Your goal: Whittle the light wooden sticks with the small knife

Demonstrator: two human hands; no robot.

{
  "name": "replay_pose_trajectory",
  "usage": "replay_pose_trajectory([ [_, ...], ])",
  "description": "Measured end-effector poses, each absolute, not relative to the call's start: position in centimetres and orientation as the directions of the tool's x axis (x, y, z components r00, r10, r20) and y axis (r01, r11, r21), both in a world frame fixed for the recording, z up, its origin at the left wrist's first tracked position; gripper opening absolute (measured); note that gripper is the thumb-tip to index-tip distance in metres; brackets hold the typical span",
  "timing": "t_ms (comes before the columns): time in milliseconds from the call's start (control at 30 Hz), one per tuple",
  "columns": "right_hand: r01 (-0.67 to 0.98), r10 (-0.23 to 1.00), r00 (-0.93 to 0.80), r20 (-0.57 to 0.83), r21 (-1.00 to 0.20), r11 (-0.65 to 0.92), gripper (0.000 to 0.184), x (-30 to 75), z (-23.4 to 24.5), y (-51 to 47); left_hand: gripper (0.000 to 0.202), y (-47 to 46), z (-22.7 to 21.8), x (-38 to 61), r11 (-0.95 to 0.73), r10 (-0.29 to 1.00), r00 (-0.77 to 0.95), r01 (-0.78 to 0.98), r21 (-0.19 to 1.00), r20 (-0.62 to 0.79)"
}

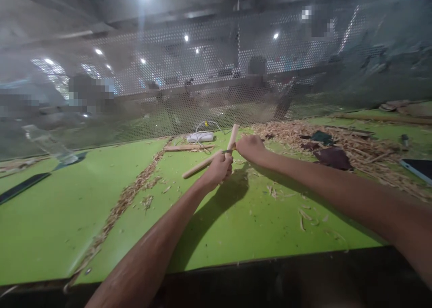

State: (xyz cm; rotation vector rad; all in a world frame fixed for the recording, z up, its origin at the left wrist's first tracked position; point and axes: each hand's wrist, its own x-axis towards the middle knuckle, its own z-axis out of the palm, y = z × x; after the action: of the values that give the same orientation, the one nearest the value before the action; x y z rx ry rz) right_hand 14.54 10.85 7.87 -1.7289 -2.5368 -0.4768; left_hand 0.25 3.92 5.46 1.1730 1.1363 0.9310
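My left hand is closed around the lower end of a pale wooden stick, which tilts up and away from me. My right hand is closed in a fist just right of the stick. Between the hands, a thin dark knife blade lies across the stick and runs toward my right fist, which hides the grip. A second round wooden rod slants down to the left behind my left hand. I cannot tell whether it joins the blade.
Wood shavings are heaped at the right, with dark scraps and a phone. Behind my hands are a white power strip and a flat wood strip. A clear bottle stands left on the green table; mesh rises behind.
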Motion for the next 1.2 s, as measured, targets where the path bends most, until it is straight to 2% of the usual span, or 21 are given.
replay_pose_trajectory([
  [467,0.933,0.915,-0.349,0.204,0.164,0.32,0.042,15.4,8.0,13.4,0.031,3.1,6.5,-0.2,0.226,0.952,0.219,-0.03,0.974,-0.214],
  [667,0.982,0.961,-0.162,0.224,0.129,0.135,0.038,18.5,9.2,16.3,0.028,2.9,5.7,0.7,0.282,0.913,0.292,0.048,0.958,-0.283],
  [867,0.998,0.966,-0.024,0.257,0.07,0.006,0.039,21.9,10.1,19.1,0.025,4.3,3.4,-0.1,0.203,0.861,0.471,0.028,0.979,-0.192],
  [967,0.996,0.959,0.078,0.272,0.027,-0.089,0.037,22.7,10.3,19.5,0.026,4.7,3.0,-0.8,0.195,0.889,0.42,0.017,0.981,-0.184],
  [1033,0.997,0.953,0.068,0.297,0.005,-0.072,0.039,22.3,10.0,18.6,0.026,4.7,3.2,-0.8,0.207,0.916,0.35,0.002,0.978,-0.195],
  [1133,0.996,0.948,-0.081,0.309,-0.007,0.087,0.042,20.1,8.7,15.6,0.028,4.6,3.8,-0.5,0.223,0.92,0.339,-0.043,0.974,-0.196],
  [1200,0.984,0.954,-0.175,0.243,0.031,0.173,0.044,18.1,7.5,13.1,0.029,4.4,4.2,-0.3,0.214,0.917,0.363,-0.091,0.973,-0.168],
])
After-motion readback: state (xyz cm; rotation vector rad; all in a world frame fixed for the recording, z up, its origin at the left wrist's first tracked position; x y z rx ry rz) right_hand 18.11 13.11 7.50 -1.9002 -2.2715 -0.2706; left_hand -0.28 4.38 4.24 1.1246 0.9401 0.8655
